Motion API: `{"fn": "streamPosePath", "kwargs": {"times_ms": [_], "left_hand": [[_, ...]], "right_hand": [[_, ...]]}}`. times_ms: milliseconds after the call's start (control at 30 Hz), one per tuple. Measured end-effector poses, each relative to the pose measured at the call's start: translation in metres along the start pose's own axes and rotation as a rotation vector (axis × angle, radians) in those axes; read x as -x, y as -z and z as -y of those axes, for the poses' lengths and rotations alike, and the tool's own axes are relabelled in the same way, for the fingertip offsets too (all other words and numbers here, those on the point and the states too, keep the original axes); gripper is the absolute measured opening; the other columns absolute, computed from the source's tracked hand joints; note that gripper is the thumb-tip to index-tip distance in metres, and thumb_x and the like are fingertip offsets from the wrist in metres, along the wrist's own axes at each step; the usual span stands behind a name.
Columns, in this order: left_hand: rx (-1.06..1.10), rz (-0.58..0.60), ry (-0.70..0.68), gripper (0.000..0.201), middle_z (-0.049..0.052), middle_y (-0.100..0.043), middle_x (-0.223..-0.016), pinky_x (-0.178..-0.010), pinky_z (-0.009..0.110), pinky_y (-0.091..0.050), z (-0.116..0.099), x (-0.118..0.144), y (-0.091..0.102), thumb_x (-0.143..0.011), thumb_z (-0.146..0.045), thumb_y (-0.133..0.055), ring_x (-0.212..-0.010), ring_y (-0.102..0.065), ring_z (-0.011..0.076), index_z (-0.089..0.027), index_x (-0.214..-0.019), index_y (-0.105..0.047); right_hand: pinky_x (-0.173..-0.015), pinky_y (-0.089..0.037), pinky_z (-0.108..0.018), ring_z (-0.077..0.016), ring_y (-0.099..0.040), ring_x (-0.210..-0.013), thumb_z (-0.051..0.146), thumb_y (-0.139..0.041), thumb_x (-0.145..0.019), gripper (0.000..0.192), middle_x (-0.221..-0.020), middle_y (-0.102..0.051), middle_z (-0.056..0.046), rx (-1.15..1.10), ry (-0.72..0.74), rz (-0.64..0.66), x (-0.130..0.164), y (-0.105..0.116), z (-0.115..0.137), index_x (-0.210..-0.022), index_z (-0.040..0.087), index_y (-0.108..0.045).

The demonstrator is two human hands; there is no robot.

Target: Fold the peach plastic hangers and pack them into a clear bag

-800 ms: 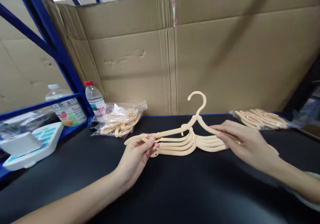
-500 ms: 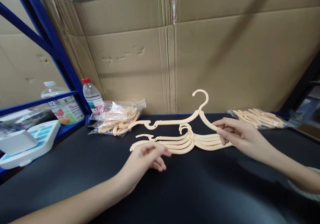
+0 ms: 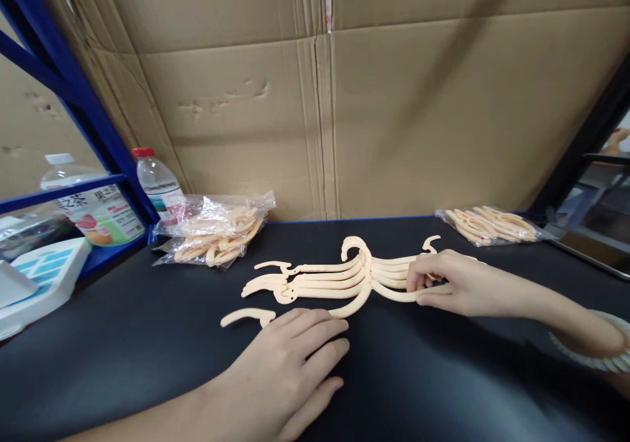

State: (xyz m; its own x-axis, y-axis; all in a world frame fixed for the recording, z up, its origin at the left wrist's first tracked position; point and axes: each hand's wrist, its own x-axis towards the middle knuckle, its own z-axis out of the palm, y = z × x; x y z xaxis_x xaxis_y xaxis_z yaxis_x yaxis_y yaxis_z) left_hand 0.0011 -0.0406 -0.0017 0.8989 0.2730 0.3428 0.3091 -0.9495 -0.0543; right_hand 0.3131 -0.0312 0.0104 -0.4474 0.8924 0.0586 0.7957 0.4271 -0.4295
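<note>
Several cream plastic clothes hangers [image 3: 327, 283] lie stacked on the black table, their hooks [image 3: 355, 245] gathered near the middle. The frontmost hanger [image 3: 357, 303] has its left arm angled out toward me, apart from the others. My left hand [image 3: 295, 363] lies over that left arm with its fingers stretched out, covering part of it. On the other side, my right hand [image 3: 450, 283] pinches the front hanger's right arm between thumb and fingers. It hides parts of the stacked hangers' right arms.
Clear bags of folded hangers lie at back left [image 3: 216, 232] and back right [image 3: 492, 225]. A red-capped bottle [image 3: 157, 182] and a larger jug [image 3: 105, 212] stand left by a blue frame [image 3: 98, 127]. A white-and-blue tray [image 3: 46, 278] is there too. Cardboard [image 3: 236, 120] walls the back.
The raised hanger has come down onto the front of the stack. My right hand moved down with it. My left hand moved nearer and spread over the hanger's left arm. The view shifted slightly.
</note>
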Motion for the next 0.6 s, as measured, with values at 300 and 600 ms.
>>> {"fn": "streamPosePath", "kwargs": {"times_ms": [300, 600], "left_hand": [[0.016, 0.110, 0.095, 0.033, 0.008, -0.060, -0.129, -0.099, 0.043, -0.048, 0.004, 0.000, -0.005, -0.090, -0.027, -0.050, -0.119, -0.054, 0.0263, -0.020, -0.122, -0.056], [-0.032, 0.180, 0.167, 0.047, 0.009, -0.046, -0.144, -0.105, 0.050, -0.041, 0.004, 0.003, -0.008, -0.092, -0.036, -0.047, -0.130, -0.043, 0.0296, -0.020, -0.137, -0.045]], "right_hand": [[-0.054, -0.038, -0.023, -0.0128, -0.052, -0.060, 0.006, -0.050, -0.067, 0.014, -0.067, -0.059, 0.001, 0.175, -0.037, -0.013, 0.000, 0.001, -0.002, -0.069, 0.019, -0.055], [-0.091, -0.048, -0.043, -0.0288, -0.056, -0.110, 0.018, -0.042, -0.088, 0.029, -0.121, -0.056, -0.017, 0.372, -0.044, -0.131, 0.008, -0.024, 0.014, -0.113, 0.013, -0.056]]}}
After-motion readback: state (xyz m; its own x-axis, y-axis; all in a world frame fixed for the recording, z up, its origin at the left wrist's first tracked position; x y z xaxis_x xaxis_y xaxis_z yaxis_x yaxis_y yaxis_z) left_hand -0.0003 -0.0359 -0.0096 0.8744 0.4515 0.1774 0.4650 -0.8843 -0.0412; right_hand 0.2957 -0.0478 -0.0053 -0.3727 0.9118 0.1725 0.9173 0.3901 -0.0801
